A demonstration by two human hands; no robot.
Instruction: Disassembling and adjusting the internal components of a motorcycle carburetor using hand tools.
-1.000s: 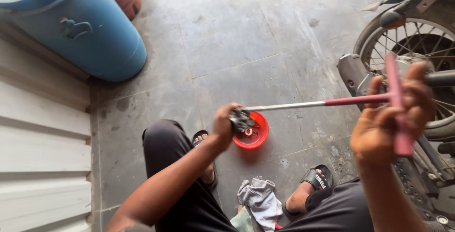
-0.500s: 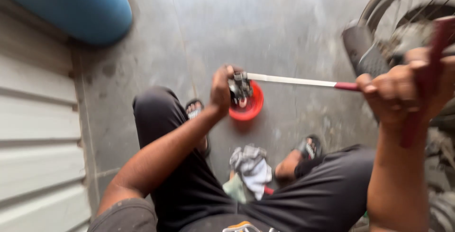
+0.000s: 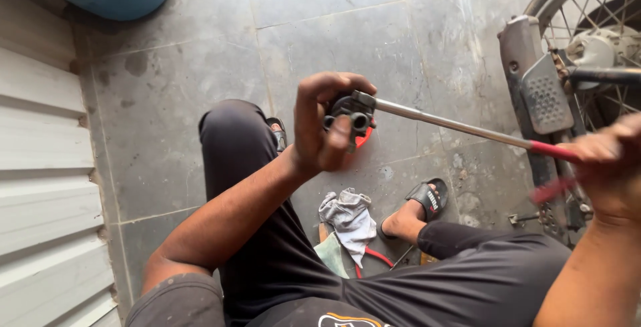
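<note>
The left hand (image 3: 320,133) is closed around a small dark metal part (image 3: 350,116), fingers wrapped over it and pressing it steady. The part sits on the tip of a long steel T-handle wrench (image 3: 454,123), whose shaft runs from the part rightward to the right hand (image 3: 607,167). That hand is clenched on the red cross grip, blurred, at the wrench's far end. Just under the part, partly hidden by it, lies a red bowl (image 3: 362,138) on the stone floor. Below the part a grey rag (image 3: 348,217) lies between the sandalled feet. The step in hand looks like turning a fastener in the part; next the hold must stay firm while the wrench twists
</note>
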